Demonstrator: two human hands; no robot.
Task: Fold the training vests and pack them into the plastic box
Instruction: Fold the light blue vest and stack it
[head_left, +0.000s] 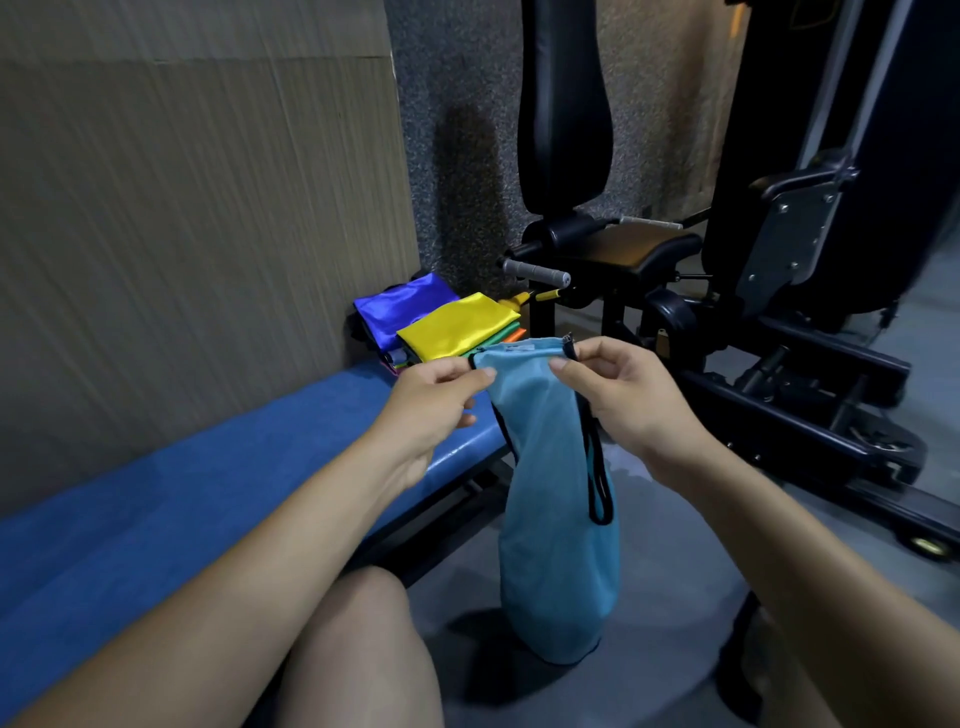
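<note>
Now folding | left hand (441, 400) and right hand (618, 389) pinch light-blue vest (556, 493) top corners, hanging beside bench (156, 519) | folded stack (457, 325) behind | next: halve it | box unseen

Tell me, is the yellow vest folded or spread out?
Folded. The yellow vest lies as a flat rectangle atop a stack on the blue bench.

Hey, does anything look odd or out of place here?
No plastic box is in view. Both the left hand and right hand pinch the top edge of a light blue vest, which hangs unfolded. The folded yellow vest sits neatly on its stack.
</note>
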